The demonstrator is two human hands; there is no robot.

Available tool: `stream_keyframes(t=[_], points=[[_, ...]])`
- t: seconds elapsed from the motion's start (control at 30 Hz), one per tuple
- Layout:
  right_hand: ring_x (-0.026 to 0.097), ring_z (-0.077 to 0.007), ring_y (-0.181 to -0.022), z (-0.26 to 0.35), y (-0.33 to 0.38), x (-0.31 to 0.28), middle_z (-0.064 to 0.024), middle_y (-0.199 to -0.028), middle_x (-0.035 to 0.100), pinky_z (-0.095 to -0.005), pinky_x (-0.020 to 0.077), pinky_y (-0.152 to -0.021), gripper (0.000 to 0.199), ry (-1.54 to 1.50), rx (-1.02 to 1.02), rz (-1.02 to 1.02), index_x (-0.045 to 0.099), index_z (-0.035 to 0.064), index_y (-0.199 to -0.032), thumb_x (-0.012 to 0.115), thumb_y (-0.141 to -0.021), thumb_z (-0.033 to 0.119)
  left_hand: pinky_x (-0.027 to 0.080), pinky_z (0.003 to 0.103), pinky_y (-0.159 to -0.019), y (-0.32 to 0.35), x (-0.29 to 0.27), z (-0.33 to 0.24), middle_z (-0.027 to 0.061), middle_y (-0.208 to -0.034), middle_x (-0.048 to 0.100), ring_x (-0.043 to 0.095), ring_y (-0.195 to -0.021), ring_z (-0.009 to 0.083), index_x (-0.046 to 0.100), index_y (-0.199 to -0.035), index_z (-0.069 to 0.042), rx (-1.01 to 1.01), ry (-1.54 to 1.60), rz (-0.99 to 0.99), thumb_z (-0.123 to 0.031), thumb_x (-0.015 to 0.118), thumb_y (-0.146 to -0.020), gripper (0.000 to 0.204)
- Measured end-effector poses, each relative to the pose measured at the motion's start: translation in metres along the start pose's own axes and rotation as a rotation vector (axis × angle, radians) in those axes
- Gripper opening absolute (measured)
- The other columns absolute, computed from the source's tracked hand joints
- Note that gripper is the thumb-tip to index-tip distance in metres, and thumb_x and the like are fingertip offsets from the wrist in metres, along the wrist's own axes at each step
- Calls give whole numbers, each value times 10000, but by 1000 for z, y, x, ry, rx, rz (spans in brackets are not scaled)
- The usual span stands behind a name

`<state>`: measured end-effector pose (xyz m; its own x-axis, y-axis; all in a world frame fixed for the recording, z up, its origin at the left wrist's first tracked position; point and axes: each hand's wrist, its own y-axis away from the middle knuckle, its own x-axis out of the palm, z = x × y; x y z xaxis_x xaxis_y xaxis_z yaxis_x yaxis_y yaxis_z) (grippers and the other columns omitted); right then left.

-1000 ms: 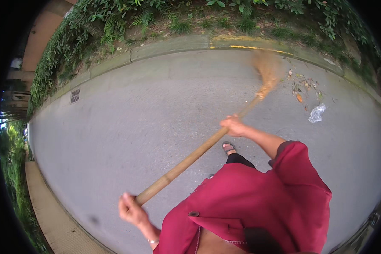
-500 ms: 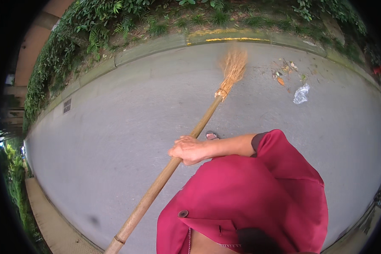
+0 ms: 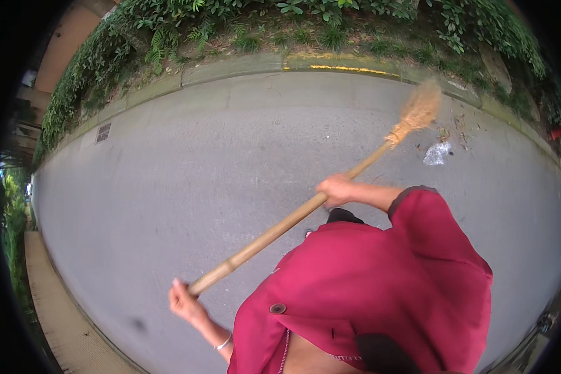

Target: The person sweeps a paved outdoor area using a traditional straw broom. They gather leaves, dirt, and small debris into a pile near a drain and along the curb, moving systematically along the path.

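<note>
A long broom (image 3: 274, 232) slants across the road, its thick wooden pole running from lower left to upper right. My left hand (image 3: 186, 302), with a bracelet on its wrist, is closed at the pole's near end. Farther up the pole, my right hand (image 3: 336, 189) is wrapped round it. The straw broom head (image 3: 421, 107), blurred by motion, is at the upper right near the kerb. Just below the head lies a crumpled clear plastic bag (image 3: 437, 153). Leaves and bits of debris (image 3: 462, 128) lie beside it, some of them hidden behind the straw.
A stone kerb (image 3: 230, 70) with a yellow-painted stretch borders the grey road (image 3: 168, 181) on the far side. Shrubs and grass (image 3: 330, 37) grow behind it. A drain grate (image 3: 103, 132) is at the left; a pale paved edge (image 3: 62, 299) curves along the lower left.
The broom head has swung right, over the leaf debris. My right hand has moved right and up with the pole. My left hand has come into view at the pole's end.
</note>
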<state>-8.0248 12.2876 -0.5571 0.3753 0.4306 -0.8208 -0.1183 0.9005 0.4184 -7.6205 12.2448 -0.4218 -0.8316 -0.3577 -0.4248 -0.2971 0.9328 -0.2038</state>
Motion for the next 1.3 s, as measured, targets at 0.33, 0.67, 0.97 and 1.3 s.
stream_keyframes(t=[0.33, 0.67, 0.97, 1.3], points=[[541, -299, -654, 67, -61, -48, -83, -574, 519, -417, 368, -615, 101, -269, -811, -351, 478, 95, -650, 525, -585, 33, 423, 323, -471, 120, -95, -143, 118, -617, 522, 491, -526, 260, 546, -711, 1, 879, -995, -742, -145, 454, -820, 204], [549, -269, -745, -249, 105, -11, -61, -646, 546, -409, 395, -661, 120, -194, -285, -407, 502, 137, -670, 553, -572, 91, 284, 235, -459, 220, 162, -224, 12, -524, 372, 326, -505, 91, 401, -533, -26, 466, -183, -83, -170, 415, -857, 355], [559, -309, -748, -283, 197, -3, -117, -718, 581, -429, 412, -642, 165, -133, -135, -192, 571, 103, -759, 534, -604, 63, 235, 200, -377, 269, 163, -175, -33, -476, 351, 293, -429, 42, 430, -544, -63, 84, -116, -71, -265, 483, -839, 361], [517, -337, -605, -133, 261, 53, -127, -558, 497, -442, 374, -532, 128, -435, -616, -336, 475, 83, -657, 546, -560, 40, 331, 245, -493, 341, -4, -260, 30, -527, 354, 361, -527, 116, 382, -532, -54, 435, -262, -498, -258, 426, -828, 361]])
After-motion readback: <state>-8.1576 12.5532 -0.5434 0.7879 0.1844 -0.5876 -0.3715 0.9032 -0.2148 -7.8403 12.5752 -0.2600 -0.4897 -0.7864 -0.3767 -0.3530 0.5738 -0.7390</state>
